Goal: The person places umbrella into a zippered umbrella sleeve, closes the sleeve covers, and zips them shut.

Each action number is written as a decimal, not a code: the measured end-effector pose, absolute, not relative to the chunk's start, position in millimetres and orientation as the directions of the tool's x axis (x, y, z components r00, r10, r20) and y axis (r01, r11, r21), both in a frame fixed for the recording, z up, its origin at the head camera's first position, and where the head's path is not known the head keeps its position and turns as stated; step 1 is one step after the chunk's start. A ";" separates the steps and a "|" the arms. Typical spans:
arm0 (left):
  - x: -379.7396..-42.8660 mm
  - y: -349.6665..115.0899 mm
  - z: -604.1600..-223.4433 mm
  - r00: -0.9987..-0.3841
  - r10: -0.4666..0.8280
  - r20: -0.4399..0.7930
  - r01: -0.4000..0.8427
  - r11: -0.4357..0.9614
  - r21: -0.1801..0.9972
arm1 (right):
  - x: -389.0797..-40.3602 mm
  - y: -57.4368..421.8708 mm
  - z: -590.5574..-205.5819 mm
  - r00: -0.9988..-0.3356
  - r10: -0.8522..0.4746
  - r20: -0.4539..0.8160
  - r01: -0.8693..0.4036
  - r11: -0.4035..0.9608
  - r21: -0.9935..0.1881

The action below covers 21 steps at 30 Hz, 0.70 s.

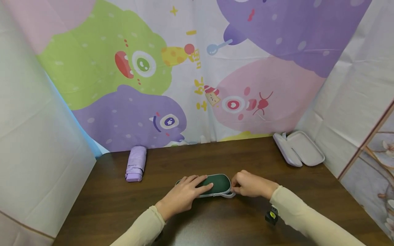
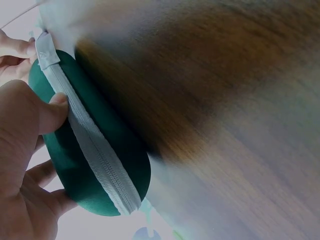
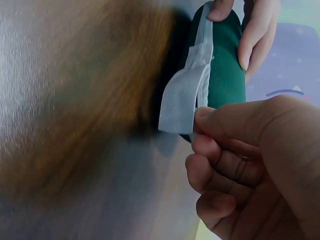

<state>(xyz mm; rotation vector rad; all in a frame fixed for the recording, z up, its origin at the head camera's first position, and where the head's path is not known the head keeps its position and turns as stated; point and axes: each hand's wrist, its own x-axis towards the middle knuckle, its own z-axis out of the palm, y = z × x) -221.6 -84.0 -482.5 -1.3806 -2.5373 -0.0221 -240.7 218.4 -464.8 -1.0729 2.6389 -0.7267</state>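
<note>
A dark green zip case with a grey zipper band lies on the table in front of me. Across its left part is my left hand, fingers over the top; in the left wrist view its thumb presses beside the zipper. At the case's right end, my right hand pinches at the zipper, thumb against the bent index finger. The small pull itself is mostly hidden by those fingertips. A grey fabric loop sticks out from this end, right beside the right thumb.
On the brown table, a folded lilac umbrella lies at the back left. An opened pale lilac case sits at the back right. A cartoon-print cloth hangs along the table's back edge, with pale side walls left and right.
</note>
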 end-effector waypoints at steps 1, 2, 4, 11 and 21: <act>-221.6 -83.9 -482.6 -0.519 0.824 0.226 0.828 0.551 -0.106 | -240.1 218.4 -465.3 -0.716 -0.698 -0.004 -0.595 0.614 -0.519; -221.5 -83.9 -482.7 -0.519 0.824 0.226 0.828 0.550 -0.105 | -239.4 218.3 -465.6 -0.716 -0.698 -0.006 -0.591 0.612 -0.526; -221.5 -83.9 -482.7 -0.518 0.824 0.229 0.829 0.550 -0.101 | -238.2 218.0 -465.7 -0.717 -0.697 -0.010 -0.584 0.609 -0.537; -222.3 -84.2 -483.1 -0.517 0.823 0.235 0.832 0.548 -0.084 | -235.4 217.3 -466.4 -0.728 -0.686 -0.011 -0.562 0.605 -0.564; -223.1 -83.2 -483.4 -0.524 0.821 0.226 0.828 0.553 -0.090 | -231.4 214.9 -471.1 -0.724 -0.689 0.034 -0.579 0.580 -0.573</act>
